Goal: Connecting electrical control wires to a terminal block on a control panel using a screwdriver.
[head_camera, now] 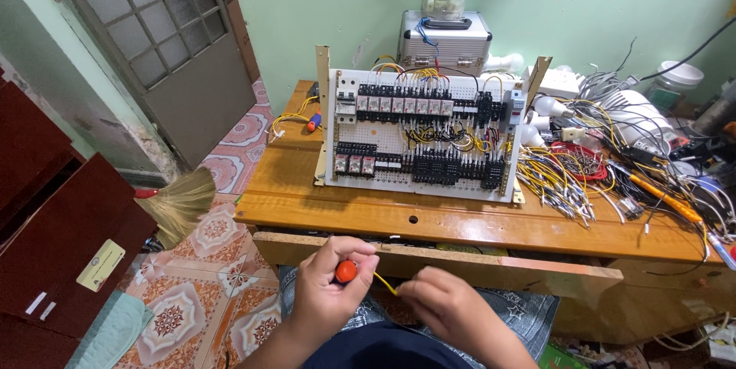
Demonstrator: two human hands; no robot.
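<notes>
My left hand [328,292] is closed round a screwdriver with an orange-red handle end [346,270], held low over my lap. My right hand [448,309] pinches the end of a short yellow wire [386,284] that runs between the two hands. Both hands hover in front of the wooden desk's front edge [429,256]. On the desk stands a tilted white panel [420,133] packed with black relays, terminal blocks, breakers and yellow wiring.
A heap of yellow and white wires [560,177], bulbs and tools covers the desk's right side. A metal case [445,39] with a jar on it stands behind the panel. A broom [180,202], dark red cabinet [61,239] and grey door [169,47] are at left.
</notes>
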